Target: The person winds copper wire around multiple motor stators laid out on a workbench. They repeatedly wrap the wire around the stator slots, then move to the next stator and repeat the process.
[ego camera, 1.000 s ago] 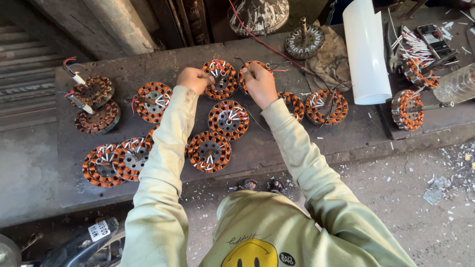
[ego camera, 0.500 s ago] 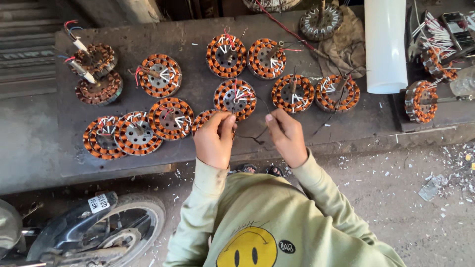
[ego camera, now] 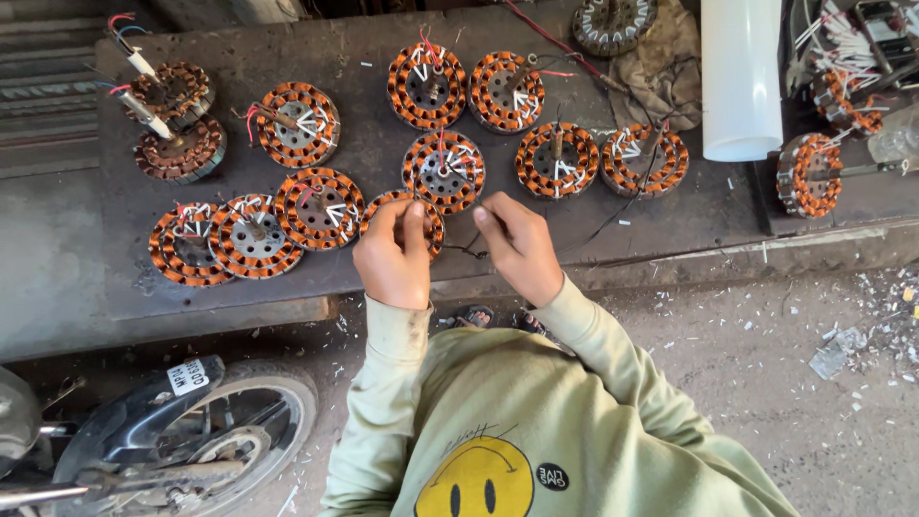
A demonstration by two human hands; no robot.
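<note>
Several round copper-wound stator coils with white sleeves lie on a dark workbench [ego camera: 287,287]. My left hand [ego camera: 392,257] is closed on the near edge of the closest stator coil [ego camera: 426,206], covering most of it. My right hand [ego camera: 519,247] is beside it, its fingertips pinched on a thin dark wire [ego camera: 464,252] that runs between the two hands. Just beyond my hands lies another stator coil [ego camera: 443,170]. My sleeves are pale green.
A white tube [ego camera: 742,77] stands at the back right beside a crumpled cloth [ego camera: 661,67]. Two darker coils with red and white leads [ego camera: 177,124] sit far left. A motorcycle wheel [ego camera: 239,431] is below the bench on the left. Scraps litter the floor [ego camera: 862,325].
Both hands have drawn back from the coils at the far side of the bench to the nearest coil by the front edge. The view has shifted downward with them.
</note>
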